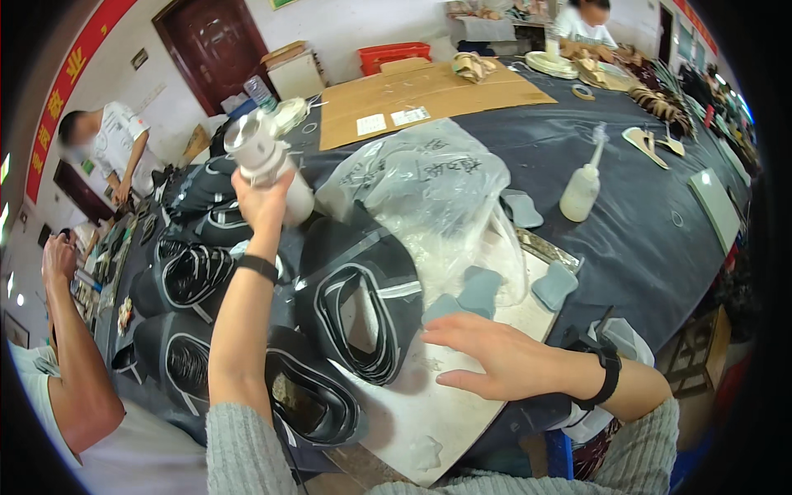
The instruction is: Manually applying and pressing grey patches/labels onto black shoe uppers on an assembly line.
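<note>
Two bare hands are at work over the near edge of a dark-covered worktop (635,223). The left hand (266,200) holds up a white container (254,147) with a wide, open-looking top, toward the left side of the worktop and above the black shaped pieces. Its fingers are closed around the container, with the thumb along the right side; the far fingertips are hidden. The right hand (503,359) holds nothing: its fingers are stretched out and the thumb stands apart, over the right side of a pale board (396,412). Whether the fingertips touch the grey pads (481,290) just beyond cannot be told.

A stack of black pieces with grey trim (392,247) stands on the board's left edge, between the hands. Another grey pad (554,285) lies by the board's far right corner, and a clear plastic bag (437,165) lies beyond, toward the worktop's far edge. A squeeze bottle (581,195) stands upright farther right.

The step in hand appears to be handling the container; the next move seems to call for a steady grip, clear of the stack.
</note>
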A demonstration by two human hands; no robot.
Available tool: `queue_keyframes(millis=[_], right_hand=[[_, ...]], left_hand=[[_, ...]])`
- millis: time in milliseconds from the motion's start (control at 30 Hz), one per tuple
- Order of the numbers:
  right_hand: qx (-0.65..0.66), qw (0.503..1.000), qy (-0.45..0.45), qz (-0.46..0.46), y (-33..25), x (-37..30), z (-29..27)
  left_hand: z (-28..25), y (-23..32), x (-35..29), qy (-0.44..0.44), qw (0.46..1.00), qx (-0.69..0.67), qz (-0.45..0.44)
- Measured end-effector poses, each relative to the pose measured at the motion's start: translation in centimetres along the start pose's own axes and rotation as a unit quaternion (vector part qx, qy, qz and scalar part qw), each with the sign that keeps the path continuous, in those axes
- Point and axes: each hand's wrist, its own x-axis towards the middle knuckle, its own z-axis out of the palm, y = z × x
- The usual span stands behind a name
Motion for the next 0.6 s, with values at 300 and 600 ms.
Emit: queue_keyframes(millis=[300, 600], right_hand=[[0.046, 0.998, 0.03, -0.032, 0.6, 0.7, 0.8], [-0.08, 0.987, 0.055, 0.13, 8.5, 0.6, -0.4]], left_hand=[[5.3, -0.5, 4.7, 0.004, 0.961, -0.257, 0.099], [11.4, 19.2, -4.9, -0.288, 0.881, -0.376, 0.001]])
